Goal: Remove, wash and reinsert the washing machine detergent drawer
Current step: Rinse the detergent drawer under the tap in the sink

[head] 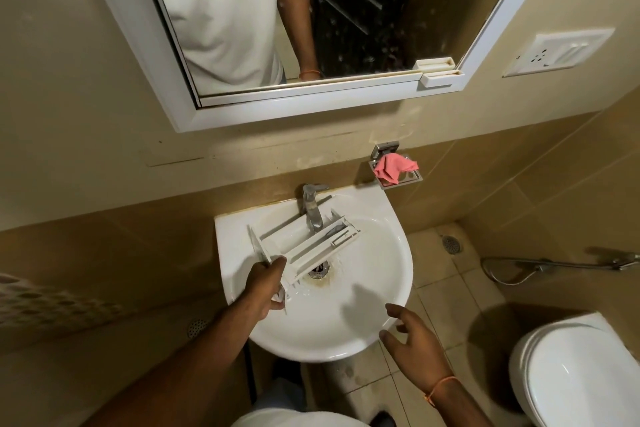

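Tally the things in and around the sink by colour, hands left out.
White: 3 - sink, detergent drawer, toilet
Silver metal: 3 - tap, drain, wall rack
Pink: 1 - cloth
Total: 7

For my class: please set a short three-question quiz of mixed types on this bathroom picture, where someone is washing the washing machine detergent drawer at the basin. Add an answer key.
1. True or false: the right hand is gripping the detergent drawer.
2. Where does the pink cloth lie?
A. In the sink
B. On the wall-mounted metal soap rack
C. On the toilet lid
3. Fill in: the left hand holds the drawer under the ____.

Key
1. False: it hovers open over the sink's rim, holding nothing.
2. B
3. tap
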